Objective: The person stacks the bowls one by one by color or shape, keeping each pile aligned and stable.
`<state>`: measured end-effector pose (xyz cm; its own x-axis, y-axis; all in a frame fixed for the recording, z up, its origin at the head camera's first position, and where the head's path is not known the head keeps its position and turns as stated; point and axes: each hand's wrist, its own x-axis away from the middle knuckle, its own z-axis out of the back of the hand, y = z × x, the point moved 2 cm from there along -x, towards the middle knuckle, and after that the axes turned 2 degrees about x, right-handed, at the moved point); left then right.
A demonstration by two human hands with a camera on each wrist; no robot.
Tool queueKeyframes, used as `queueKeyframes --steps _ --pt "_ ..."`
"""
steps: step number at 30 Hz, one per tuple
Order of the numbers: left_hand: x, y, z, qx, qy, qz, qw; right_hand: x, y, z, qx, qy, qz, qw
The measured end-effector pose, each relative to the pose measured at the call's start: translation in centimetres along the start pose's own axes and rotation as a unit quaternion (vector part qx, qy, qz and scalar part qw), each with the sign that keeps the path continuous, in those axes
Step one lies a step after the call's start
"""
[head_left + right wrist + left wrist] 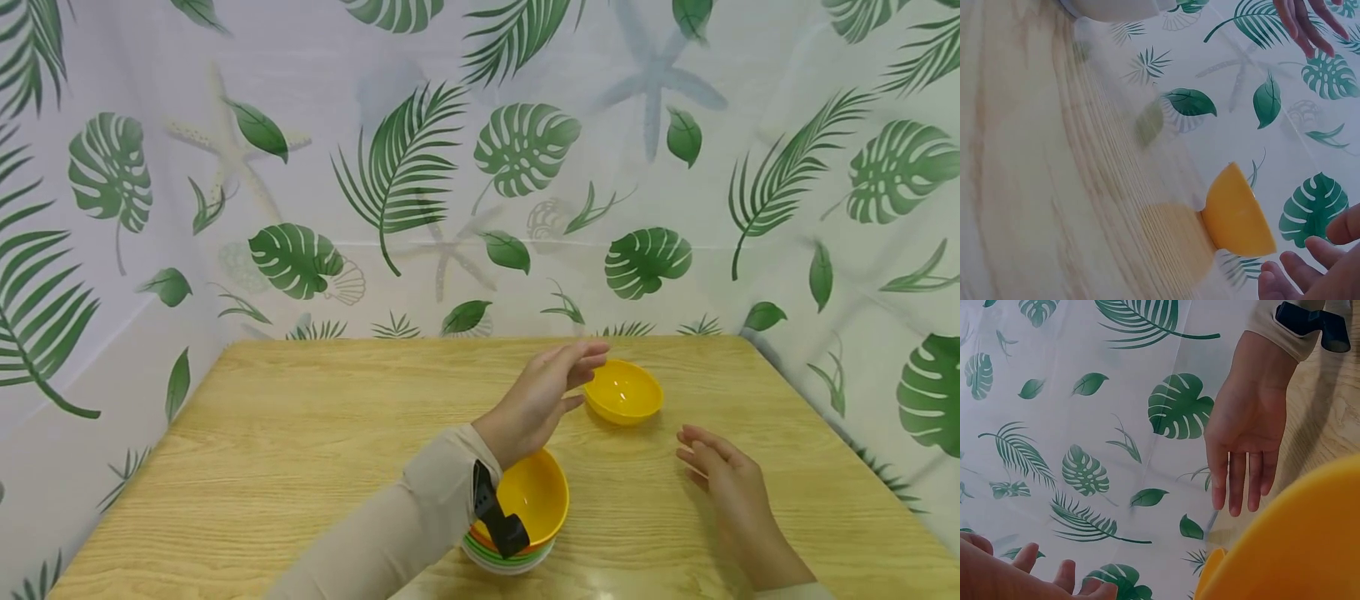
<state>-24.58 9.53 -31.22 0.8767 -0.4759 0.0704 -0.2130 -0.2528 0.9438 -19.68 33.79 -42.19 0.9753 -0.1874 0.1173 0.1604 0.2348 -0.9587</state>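
Observation:
My left hand (540, 400) reaches over a stack of nested bowls (534, 500), its fingers extended and holding nothing. Its fingertips overlap the left rim of a single yellow bowl (624, 393) in the head view. That bowl stands upright on the wooden table. Right of it and nearer to me, my right hand (731, 479) hovers with fingers loosely bent and nothing in them. The right wrist view shows the single bowl (1238, 215) from the side, just beyond the right hand's fingers (1300, 272). The stack has a yellow bowl on top, with orange, green and white rims below, partly hidden by the left wrist.
The wooden table (337, 442) runs back to a sheet with a leaf print (420, 250), which also rises along both sides. A black wrist strap (495, 517) on the left sleeve hangs in front of the stack.

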Motion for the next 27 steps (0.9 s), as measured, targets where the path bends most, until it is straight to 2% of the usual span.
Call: queueKeyframes --steps 5,11,15,22,27 --pt "-0.3 -0.5 -0.3 0.022 0.019 0.021 0.9994 -0.5 0.6 0.1 -0.061 -0.022 -0.043 0.9970" --pt "-0.6 -0.9 -0.6 0.022 0.026 0.036 0.9988 -1.1 0.8 -0.3 -0.151 -0.051 -0.095 0.9826" --pt "-0.9 -1.2 -0.7 0.029 0.035 0.053 0.9976 -1.6 0.8 -0.5 -0.204 -0.068 -0.112 0.9700" --pt "-0.9 -2.0 -0.5 0.047 0.044 0.081 0.9946 -2.6 0.7 -0.9 -0.276 -0.069 -0.160 0.9452" --pt "-0.9 -2.3 -0.3 0.079 0.045 0.094 0.9914 -3.5 0.5 -1.2 -0.339 -0.060 -0.183 0.9211"
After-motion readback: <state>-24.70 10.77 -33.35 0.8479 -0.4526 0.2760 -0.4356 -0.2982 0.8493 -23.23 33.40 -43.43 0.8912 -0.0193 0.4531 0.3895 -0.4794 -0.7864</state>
